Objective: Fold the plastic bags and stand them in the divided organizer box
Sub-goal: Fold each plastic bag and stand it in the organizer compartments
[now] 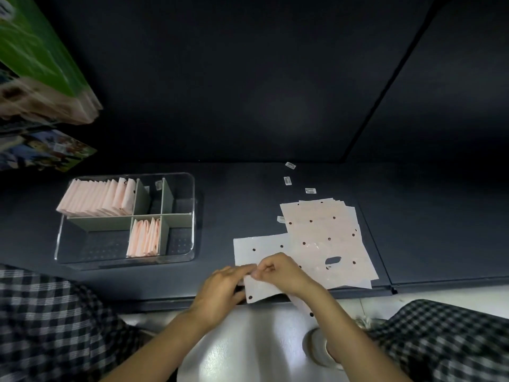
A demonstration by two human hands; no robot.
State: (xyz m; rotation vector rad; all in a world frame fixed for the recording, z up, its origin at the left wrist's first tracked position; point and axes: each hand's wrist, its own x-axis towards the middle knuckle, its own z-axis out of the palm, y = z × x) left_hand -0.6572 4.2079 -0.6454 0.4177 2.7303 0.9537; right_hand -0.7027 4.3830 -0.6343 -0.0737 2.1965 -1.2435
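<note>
A pale pink plastic bag (259,250) with dark dots lies flat at the front edge of the dark shelf, partly folded. My left hand (220,288) pinches its near edge with fingertips. My right hand (278,271) pinches the same edge right beside it. A stack of flat dotted bags (327,238) lies just to the right. The clear divided organizer box (190,216) stands at the left. Several folded pink bags (96,198) stand in its back left compartment, and a few more folded bags (144,238) in the front middle one.
Small white labels (287,181) lie on the shelf behind the stack. Green and printed packages (41,64) stick out at the upper left. The shelf's front edge (165,304) runs below my hands, with white floor and my checked trouser legs beneath.
</note>
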